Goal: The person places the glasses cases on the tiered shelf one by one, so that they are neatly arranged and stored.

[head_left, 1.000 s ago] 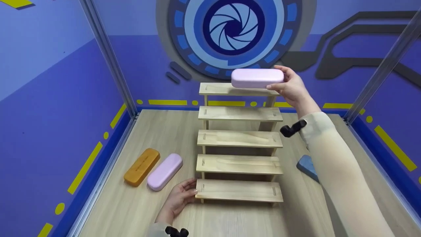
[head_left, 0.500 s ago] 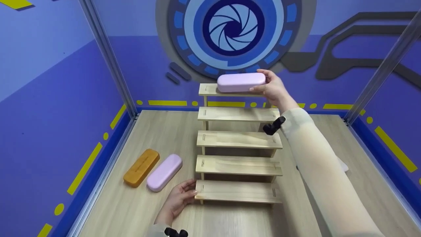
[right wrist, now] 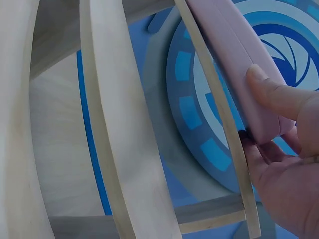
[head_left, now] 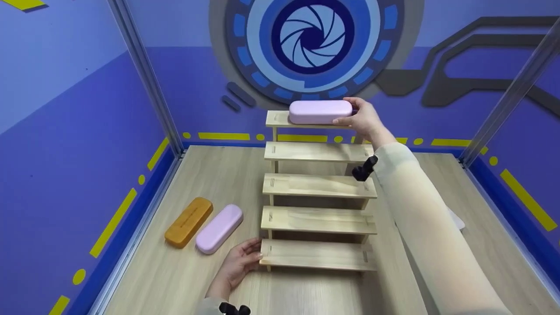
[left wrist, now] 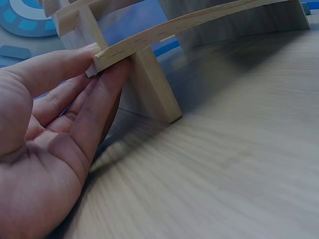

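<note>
One smooth rounded case (head_left: pixel 318 112), right hand (head_left: pixel 366 120) gripping it, left hand (head_left: pixel 237 265) pinching wooden rack (head_left: pixel 318 185)

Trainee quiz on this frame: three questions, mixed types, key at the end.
1. True or false: the left hand pinches the top board of the wooden tiered rack.
2. The right hand holds:
A) an orange-brown glasses case
B) a pink glasses case
C) a loose wooden board
3. Fill in: the rack has ___ boards.

Key: 1. False, it pinches the bottom board. 2. B. 3. Five.
</note>
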Demonstrator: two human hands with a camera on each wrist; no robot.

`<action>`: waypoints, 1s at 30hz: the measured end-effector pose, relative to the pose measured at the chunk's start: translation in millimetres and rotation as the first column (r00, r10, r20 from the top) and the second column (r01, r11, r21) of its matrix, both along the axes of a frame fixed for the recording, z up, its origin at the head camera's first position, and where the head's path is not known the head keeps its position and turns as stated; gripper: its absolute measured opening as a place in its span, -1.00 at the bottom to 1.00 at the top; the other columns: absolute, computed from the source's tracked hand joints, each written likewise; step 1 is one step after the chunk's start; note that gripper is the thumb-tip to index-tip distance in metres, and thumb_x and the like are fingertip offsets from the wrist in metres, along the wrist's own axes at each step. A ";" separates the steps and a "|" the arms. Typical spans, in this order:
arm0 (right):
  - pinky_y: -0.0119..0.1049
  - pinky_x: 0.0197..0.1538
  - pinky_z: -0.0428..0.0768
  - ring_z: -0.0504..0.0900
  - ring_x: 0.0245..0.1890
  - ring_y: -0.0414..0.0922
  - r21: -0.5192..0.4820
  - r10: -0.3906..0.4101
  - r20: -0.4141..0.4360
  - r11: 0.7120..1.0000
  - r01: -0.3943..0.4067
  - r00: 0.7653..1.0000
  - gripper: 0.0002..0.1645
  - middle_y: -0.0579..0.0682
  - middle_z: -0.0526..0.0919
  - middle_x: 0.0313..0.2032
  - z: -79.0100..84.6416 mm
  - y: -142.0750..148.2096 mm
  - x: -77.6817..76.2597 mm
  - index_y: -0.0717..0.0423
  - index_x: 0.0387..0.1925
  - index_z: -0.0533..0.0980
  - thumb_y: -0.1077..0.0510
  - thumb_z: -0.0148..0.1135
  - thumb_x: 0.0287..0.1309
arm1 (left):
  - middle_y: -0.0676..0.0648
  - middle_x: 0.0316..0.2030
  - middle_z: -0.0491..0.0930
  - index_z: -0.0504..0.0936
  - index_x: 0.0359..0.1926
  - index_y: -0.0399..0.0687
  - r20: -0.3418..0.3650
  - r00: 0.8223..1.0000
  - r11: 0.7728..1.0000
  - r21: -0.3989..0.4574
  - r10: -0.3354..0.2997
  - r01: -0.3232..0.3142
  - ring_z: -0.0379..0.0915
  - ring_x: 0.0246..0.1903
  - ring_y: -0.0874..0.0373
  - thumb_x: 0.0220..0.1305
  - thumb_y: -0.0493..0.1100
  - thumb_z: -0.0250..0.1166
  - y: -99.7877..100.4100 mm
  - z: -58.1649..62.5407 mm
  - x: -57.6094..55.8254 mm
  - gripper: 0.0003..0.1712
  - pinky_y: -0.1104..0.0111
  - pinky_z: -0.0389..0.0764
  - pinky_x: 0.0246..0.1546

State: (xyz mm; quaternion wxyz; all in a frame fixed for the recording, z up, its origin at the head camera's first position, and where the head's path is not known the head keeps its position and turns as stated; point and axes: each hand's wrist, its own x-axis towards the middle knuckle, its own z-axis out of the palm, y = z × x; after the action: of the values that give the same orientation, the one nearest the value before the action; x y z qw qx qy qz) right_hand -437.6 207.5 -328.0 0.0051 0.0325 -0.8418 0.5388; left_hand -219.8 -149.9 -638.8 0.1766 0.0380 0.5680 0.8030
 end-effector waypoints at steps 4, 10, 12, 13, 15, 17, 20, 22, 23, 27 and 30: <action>-0.08 0.50 0.38 0.39 0.42 0.10 0.080 0.002 -0.020 0.997 -0.001 1.000 -0.01 0.25 0.35 0.47 -0.1 2.4 0.0 0.22 0.55 0.18 0.26 0.47 0.18 | 0.00 0.11 0.60 0.14 0.47 -0.55 0.001 1.000 1.000 0.000 0.006 -0.006 0.56 0.03 0.19 0.29 -0.40 0.28 0.5 -1.0 -0.4 -0.19 0.37 0.71 -0.07; -0.05 0.51 0.37 0.39 0.43 0.13 0.138 0.021 -0.035 0.990 -0.016 0.999 -0.03 0.27 0.35 0.47 -1.1 4.8 -1.1 0.25 0.54 0.18 0.23 0.46 0.20 | 0.01 0.10 0.60 0.14 0.48 -0.54 0.017 1.000 1.000 -0.001 0.015 -0.015 0.57 0.00 0.18 0.28 -0.41 0.28 1.2 -1.8 -0.7 -0.18 0.36 0.72 -0.08; -0.04 0.51 0.36 0.39 0.43 0.13 0.150 0.026 -0.038 0.989 -0.020 0.999 -0.03 0.27 0.35 0.47 -1.4 4.9 -1.4 0.24 0.54 0.18 0.21 0.46 0.20 | 0.01 0.10 0.60 0.13 0.48 -0.54 0.018 1.000 1.000 -0.003 0.018 -0.018 0.56 0.00 0.19 0.28 -0.41 0.27 1.1 -2.1 -0.8 -0.18 0.37 0.71 -0.09; -0.04 0.51 0.36 0.39 0.43 0.13 0.156 0.026 -0.039 0.988 -0.019 0.999 -0.03 0.27 0.35 0.47 -1.6 4.9 -1.7 0.23 0.54 0.19 0.20 0.46 0.21 | 0.01 0.10 0.60 0.13 0.48 -0.54 0.018 1.000 1.000 -0.002 0.019 -0.019 0.56 -0.01 0.19 0.28 -0.41 0.27 0.9 -2.0 -0.5 -0.18 0.37 0.71 -0.10; -0.03 0.51 0.36 0.39 0.43 0.13 0.164 0.030 -0.041 0.986 -0.023 0.999 -0.04 0.27 0.35 0.47 -2.2 5.0 -1.3 0.22 0.54 0.19 0.19 0.46 0.21 | 0.00 0.11 0.59 0.13 0.48 -0.54 0.015 1.000 1.000 0.001 0.017 -0.017 0.56 -0.01 0.19 0.29 -0.41 0.27 0.6 -1.7 0.3 -0.19 0.37 0.71 -0.09; -0.03 0.51 0.36 0.39 0.42 0.13 0.169 0.035 -0.044 0.985 -0.027 0.998 -0.04 0.27 0.36 0.46 -2.7 5.5 -1.2 0.23 0.53 0.19 0.19 0.46 0.21 | 0.00 0.11 0.59 0.13 0.48 -0.54 0.018 1.000 1.000 0.002 0.014 -0.014 0.56 -0.01 0.19 0.29 -0.41 0.27 0.4 -1.1 0.6 -0.19 0.38 0.71 -0.10; -0.04 0.50 0.36 0.40 0.41 0.12 0.163 0.044 -0.047 0.986 -0.036 0.998 -0.05 0.27 0.36 0.46 -3.7 6.6 -1.0 0.24 0.53 0.19 0.21 0.45 0.21 | 0.01 0.11 0.58 0.15 0.47 -0.53 0.024 1.000 1.000 -0.006 0.009 -0.009 0.55 -0.02 0.21 0.31 -0.40 0.27 0.0 0.3 1.3 -0.21 0.42 0.68 -0.13; -0.05 0.50 0.36 0.40 0.41 0.11 0.160 0.047 -0.048 0.986 -0.039 0.998 -0.05 0.27 0.37 0.46 -4.2 7.2 -1.3 0.24 0.53 0.20 0.22 0.45 0.21 | 0.02 0.11 0.58 0.17 0.47 -0.52 0.030 1.000 1.000 -0.014 0.008 -0.007 0.55 -0.03 0.23 0.33 -0.40 0.27 -0.1 1.2 1.3 -0.23 0.43 0.66 -0.15; -0.05 0.50 0.36 0.40 0.41 0.11 0.159 0.049 -0.047 0.986 -0.041 0.998 -0.05 0.27 0.37 0.46 -4.2 7.1 -1.2 0.24 0.53 0.20 0.22 0.45 0.21 | 0.03 0.11 0.58 0.17 0.47 -0.51 0.032 0.999 1.000 -0.016 0.007 -0.007 0.55 -0.03 0.23 0.33 -0.39 0.27 0.0 1.7 1.2 -0.23 0.44 0.66 -0.16; -0.04 0.51 0.35 0.40 0.41 0.12 0.174 0.045 -0.042 0.984 -0.037 0.998 -0.05 0.26 0.37 0.46 -2.9 6.8 -0.4 0.24 0.53 0.20 0.21 0.46 0.20 | 0.03 0.10 0.59 0.18 0.47 -0.50 0.035 0.999 1.000 -0.018 0.005 -0.005 0.56 -0.04 0.24 0.34 -0.39 0.27 0.2 3.5 0.6 -0.24 0.43 0.66 -0.15; -0.03 0.51 0.34 0.39 0.42 0.12 0.190 0.048 -0.035 0.981 -0.040 0.998 -0.04 0.26 0.36 0.46 -1.6 6.9 -0.2 0.24 0.53 0.19 0.19 0.46 0.21 | 0.04 0.09 0.60 0.18 0.47 -0.50 0.038 0.999 1.000 -0.016 0.008 -0.007 0.56 -0.06 0.23 0.35 -0.39 0.27 0.5 4.0 0.3 -0.25 0.43 0.66 -0.15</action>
State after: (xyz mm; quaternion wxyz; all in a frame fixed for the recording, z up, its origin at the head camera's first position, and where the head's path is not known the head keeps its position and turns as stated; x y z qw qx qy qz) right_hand -437.9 214.4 -329.6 0.0067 0.0620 -0.8879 0.4558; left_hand -219.5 -149.4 -634.8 0.1848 0.0192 0.5708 0.7998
